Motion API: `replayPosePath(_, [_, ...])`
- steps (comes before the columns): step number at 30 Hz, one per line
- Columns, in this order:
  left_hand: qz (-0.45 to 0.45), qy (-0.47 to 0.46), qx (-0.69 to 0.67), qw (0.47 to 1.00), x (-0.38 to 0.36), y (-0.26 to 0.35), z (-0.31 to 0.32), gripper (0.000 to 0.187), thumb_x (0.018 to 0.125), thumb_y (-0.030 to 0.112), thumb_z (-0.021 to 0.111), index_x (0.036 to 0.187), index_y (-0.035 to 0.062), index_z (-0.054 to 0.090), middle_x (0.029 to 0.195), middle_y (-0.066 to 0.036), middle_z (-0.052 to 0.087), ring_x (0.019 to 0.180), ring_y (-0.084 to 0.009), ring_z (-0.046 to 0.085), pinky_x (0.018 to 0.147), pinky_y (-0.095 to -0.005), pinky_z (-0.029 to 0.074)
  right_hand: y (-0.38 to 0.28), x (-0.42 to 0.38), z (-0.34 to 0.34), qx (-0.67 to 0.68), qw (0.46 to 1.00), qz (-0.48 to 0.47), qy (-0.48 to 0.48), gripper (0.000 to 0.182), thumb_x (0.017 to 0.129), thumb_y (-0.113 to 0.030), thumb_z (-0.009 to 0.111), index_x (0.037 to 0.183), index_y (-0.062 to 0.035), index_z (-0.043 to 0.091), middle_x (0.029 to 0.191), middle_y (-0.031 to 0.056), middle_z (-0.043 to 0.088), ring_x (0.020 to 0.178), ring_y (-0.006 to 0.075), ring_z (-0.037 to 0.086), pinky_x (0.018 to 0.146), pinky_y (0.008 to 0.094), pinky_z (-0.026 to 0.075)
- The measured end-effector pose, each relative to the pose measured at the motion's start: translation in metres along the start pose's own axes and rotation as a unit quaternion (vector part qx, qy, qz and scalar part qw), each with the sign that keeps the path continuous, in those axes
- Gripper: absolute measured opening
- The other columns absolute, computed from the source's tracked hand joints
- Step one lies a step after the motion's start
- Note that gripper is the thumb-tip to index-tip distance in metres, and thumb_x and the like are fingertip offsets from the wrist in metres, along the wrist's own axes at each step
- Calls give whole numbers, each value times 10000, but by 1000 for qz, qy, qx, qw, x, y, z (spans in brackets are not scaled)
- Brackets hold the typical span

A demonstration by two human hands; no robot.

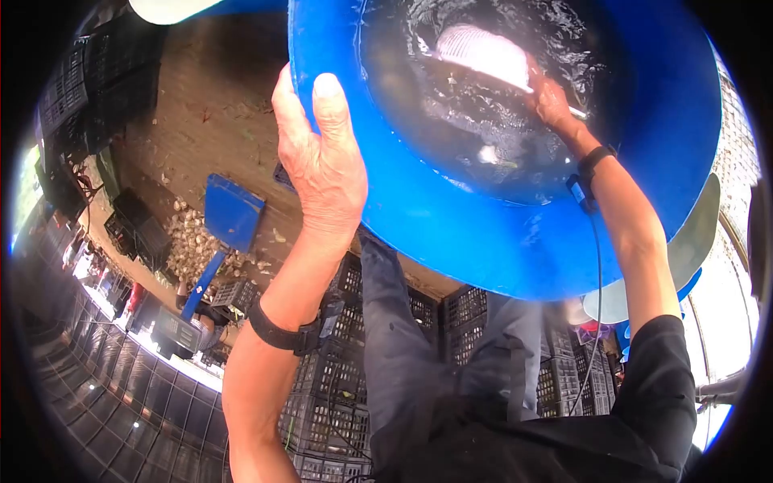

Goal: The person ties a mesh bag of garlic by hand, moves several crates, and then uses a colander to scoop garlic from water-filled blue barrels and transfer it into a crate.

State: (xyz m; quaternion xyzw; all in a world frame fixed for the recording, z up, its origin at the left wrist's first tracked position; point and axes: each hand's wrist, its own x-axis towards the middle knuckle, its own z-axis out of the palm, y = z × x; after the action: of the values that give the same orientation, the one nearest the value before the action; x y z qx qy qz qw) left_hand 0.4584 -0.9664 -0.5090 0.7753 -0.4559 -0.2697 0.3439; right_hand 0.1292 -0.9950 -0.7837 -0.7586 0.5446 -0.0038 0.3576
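A large blue tub [499, 233] fills the upper right, with dark water inside. My left hand [322, 157] grips the tub's near rim, thumb over the edge. My right hand [551, 101] reaches down into the water and holds a white mesh scoop [483, 52] that lies partly under the surface. A small pale piece [489, 153] floats in the water near the scoop. Both wrists wear black bands, and a thin cable runs along my right forearm.
Black plastic crates [342, 378] are stacked below the tub and others stand at the left [88, 88]. A blue shovel [229, 213] lies by a heap of pale shells [193, 241] on the brown floor. My grey trousers [403, 346] show beneath.
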Motion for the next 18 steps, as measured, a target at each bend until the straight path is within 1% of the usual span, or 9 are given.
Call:
replayPosePath(3, [9, 0, -9, 1000, 1, -8, -1, 461, 1040, 339, 462, 1307, -34, 499, 1092, -97, 598, 977, -167, 541, 885, -309, 453, -16, -1, 1, -15, 995, -93, -20, 853, 769, -61, 621, 1510, -101, 201, 1013, 241, 650, 914, 429, 622, 765, 489, 511])
replayPosePath(4, [11, -2, -19, 1000, 1, -11, -1, 459, 1040, 339, 461, 1302, -35, 501, 1085, -91, 597, 968, -160, 538, 878, -304, 454, -16, -2, 6, -12, 995, -93, -22, 853, 769, -61, 621, 1510, -101, 201, 1013, 241, 650, 914, 429, 622, 765, 489, 511])
replayPosePath(6, [0, -3, -22, 1000, 1, -7, -2, 458, 1038, 341, 466, 1296, -36, 507, 1081, -82, 595, 961, -149, 535, 868, -295, 454, -6, -6, 15, -102, 981, -140, -88, 803, 775, -70, 603, 1493, -83, 242, 953, 219, 666, 858, 399, 646, 730, 483, 523])
replayPosePath(7, [3, -2, -22, 1000, 1, -7, -2, 457, 1038, 341, 467, 1294, -35, 509, 1082, -85, 597, 963, -154, 538, 872, -298, 454, -1, -11, 18, -101, 981, -140, -90, 803, 775, -70, 603, 1493, -83, 242, 953, 219, 666, 858, 399, 646, 730, 483, 523])
replayPosePath(9, [5, -2, -23, 1000, 1, -9, -3, 457, 1037, 342, 469, 1293, -34, 511, 1083, -89, 599, 966, -158, 541, 875, -301, 454, 4, -26, 18, -158, 964, -115, -180, 730, 790, -94, 585, 1462, -74, 300, 873, 193, 678, 788, 381, 662, 687, 480, 529])
replayPosePath(12, [9, 7, -27, 1000, 2, -9, -1, 461, 1034, 349, 475, 1295, -30, 512, 1082, -96, 607, 973, -171, 551, 885, -312, 456, 22, -53, 23, -198, 945, -94, -243, 661, 809, -131, 572, 1420, -36, 341, 808, 177, 678, 727, 392, 658, 664, 476, 537])
replayPosePath(13, [7, 5, -32, 999, 2, -8, -1, 467, 1032, 356, 479, 1296, -27, 513, 1087, -100, 608, 981, -175, 553, 892, -318, 454, 25, -62, 17, -201, 944, -92, -245, 661, 809, -131, 572, 1420, -36, 341, 808, 177, 678, 727, 392, 658, 664, 476, 537])
replayPosePath(15, [6, 3, -39, 999, 1, -6, -2, 472, 1030, 363, 483, 1296, -25, 513, 1092, -104, 609, 989, -180, 555, 899, -323, 453, 15, -84, -4, -238, 906, -83, -341, 668, 795, -132, 609, 1394, 8, 349, 875, 209, 679, 776, 388, 663, 698, 462, 545])
replayPosePath(18, [-3, 0, -59, 998, 0, -8, -2, 489, 1022, 389, 494, 1300, -13, 514, 1098, -104, 610, 993, -183, 555, 903, -330, 454, -5, -118, -37, -190, 936, -92, -280, 714, 766, -125, 652, 1386, 46, 342, 943, 246, 669, 835, 389, 664, 738, 460, 542])
